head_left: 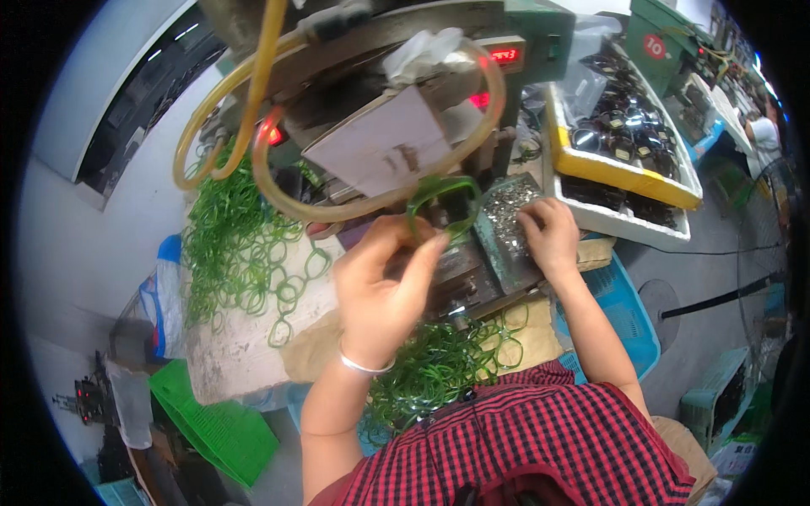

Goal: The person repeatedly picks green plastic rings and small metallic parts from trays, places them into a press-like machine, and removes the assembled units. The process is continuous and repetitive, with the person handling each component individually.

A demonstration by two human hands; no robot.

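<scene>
My left hand [384,282], with a white band at its wrist, pinches a green eyeglass frame [462,187] between thumb and fingers. The frame is held up in front of the machine [460,291], slightly blurred, its rims showing no lenses. To its right, my right hand [553,236] dips its closed fingertips into a tray of small shiny metal parts [506,207]. Whatever those fingertips hold is too small to make out. More green eyeglass frames [224,244] lie heaped on the board at the left, and another pile of green frames [430,363] sits close to my body.
A yellowish hose [375,205] loops across the machine's front. White foam boxes [624,173] of dark glasses stand at the right. A blue basket [629,312] is below my right forearm; a green basket [215,422] stands at the lower left. A pale board [240,363] carries the left heap.
</scene>
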